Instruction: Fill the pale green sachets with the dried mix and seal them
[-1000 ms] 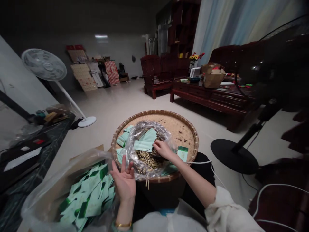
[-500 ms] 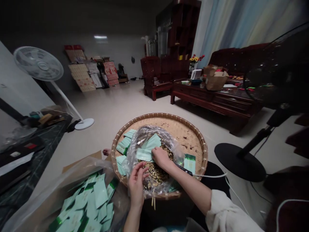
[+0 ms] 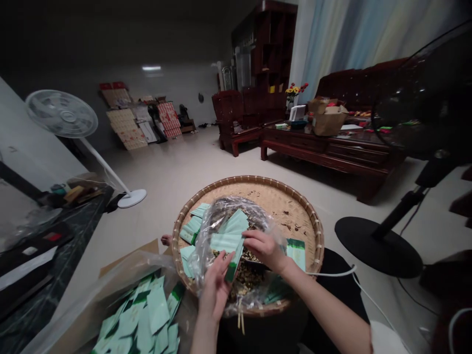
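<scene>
A pale green packet (image 3: pixel 238 251) with a dark green end stands tilted between my hands over an open clear plastic bag (image 3: pixel 205 246). My left hand (image 3: pixel 214 285) grips its lower left side. The fingertips of my right hand (image 3: pixel 266 250) pinch its upper edge. Under the right palm lies a dark tool (image 3: pixel 256 265), partly hidden; a white cord (image 3: pixel 332 273) runs off to the right. In the bag is a loose dried mix (image 3: pixel 248 279), with several green packets (image 3: pixel 233 222) fanned on top. The bag sits in a round woven bamboo tray (image 3: pixel 317 221).
More packets (image 3: pixel 191 228) lie at the tray's left, and others (image 3: pixel 296 251) at its right. A big plastic bag of packets (image 3: pixel 157 305) stands at lower left. A white fan (image 3: pixel 132 198), a black fan (image 3: pixel 378 248) and a wooden coffee table (image 3: pixel 313 147) stand around.
My right hand has drawn back from the fanned packets to the right with one packet. My left hand, open before, has closed on that packet. The camera view has shifted slightly.
</scene>
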`<move>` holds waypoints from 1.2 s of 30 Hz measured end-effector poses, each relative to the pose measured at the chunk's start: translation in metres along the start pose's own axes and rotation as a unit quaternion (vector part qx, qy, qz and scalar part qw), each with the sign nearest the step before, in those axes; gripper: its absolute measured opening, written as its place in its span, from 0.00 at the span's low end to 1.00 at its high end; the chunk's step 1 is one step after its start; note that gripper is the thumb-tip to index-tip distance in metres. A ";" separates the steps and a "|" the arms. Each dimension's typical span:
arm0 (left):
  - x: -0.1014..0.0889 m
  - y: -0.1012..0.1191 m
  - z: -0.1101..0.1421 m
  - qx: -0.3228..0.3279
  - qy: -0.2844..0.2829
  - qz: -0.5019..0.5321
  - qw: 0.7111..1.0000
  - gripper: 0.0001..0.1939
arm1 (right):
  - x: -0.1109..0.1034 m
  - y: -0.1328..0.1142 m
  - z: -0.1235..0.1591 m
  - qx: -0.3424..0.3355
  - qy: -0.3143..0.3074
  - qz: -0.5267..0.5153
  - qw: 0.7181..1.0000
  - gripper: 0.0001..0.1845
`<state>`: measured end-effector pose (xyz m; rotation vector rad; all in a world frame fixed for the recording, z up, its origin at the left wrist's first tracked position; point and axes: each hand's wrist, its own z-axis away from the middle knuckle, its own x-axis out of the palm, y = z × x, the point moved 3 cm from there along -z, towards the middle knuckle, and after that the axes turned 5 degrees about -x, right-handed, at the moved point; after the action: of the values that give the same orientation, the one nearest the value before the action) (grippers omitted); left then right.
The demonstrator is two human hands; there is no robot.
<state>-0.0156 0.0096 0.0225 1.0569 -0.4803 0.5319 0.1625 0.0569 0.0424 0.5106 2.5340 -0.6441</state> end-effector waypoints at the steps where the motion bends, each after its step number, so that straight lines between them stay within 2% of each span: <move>1: 0.000 -0.003 -0.002 0.008 0.006 -0.043 0.999 0.29 | -0.001 -0.003 0.002 0.000 0.016 -0.012 1.000 0.10; 3: -0.003 -0.009 -0.007 0.065 0.020 -0.100 0.993 0.32 | -0.002 -0.008 0.003 0.044 0.034 -0.047 0.997 0.09; 5: -0.005 -0.013 -0.011 0.117 0.034 -0.136 0.983 0.33 | -0.003 -0.010 0.001 0.128 0.046 -0.097 0.986 0.10; 8: -0.007 -0.016 -0.012 0.145 0.064 -0.178 0.971 0.29 | -0.006 -0.013 -0.005 0.226 0.026 -0.139 0.964 0.16; 10: -0.005 -0.013 -0.010 0.153 0.084 -0.202 0.964 0.25 | -0.006 -0.016 -0.009 0.214 -0.017 -0.112 0.970 0.20; 12: -0.001 -0.010 -0.007 0.158 0.090 -0.219 0.958 0.21 | -0.004 -0.020 -0.012 0.164 -0.043 -0.057 0.984 0.18; 16: 0.003 -0.007 -0.004 0.156 0.096 -0.221 0.958 0.18 | 0.001 -0.025 -0.010 0.092 -0.015 0.032 0.995 0.16; 21: 0.004 -0.009 -0.005 0.156 0.098 -0.224 0.957 0.19 | 0.002 -0.028 -0.008 0.063 0.028 0.052 0.996 0.12; 25: 0.002 -0.005 -0.004 0.173 0.098 -0.258 0.945 0.18 | -0.004 -0.025 -0.012 0.083 0.029 0.053 0.995 0.08; 29: -0.010 0.001 -0.007 0.180 0.137 -0.247 0.942 0.16 | -0.011 -0.024 -0.015 0.096 0.030 -0.045 0.994 0.07; 32: -0.020 0.000 -0.009 0.185 0.176 -0.217 0.942 0.18 | -0.011 -0.026 -0.013 0.158 0.031 -0.123 0.979 0.07; 36: -0.018 -0.006 -0.009 0.196 0.159 -0.221 0.942 0.16 | -0.002 -0.029 -0.007 0.268 -0.047 -0.178 0.946 0.06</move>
<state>-0.0252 0.0124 0.0036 1.3804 0.1620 0.3912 0.1486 0.0365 0.0583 0.1806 2.3594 -1.4747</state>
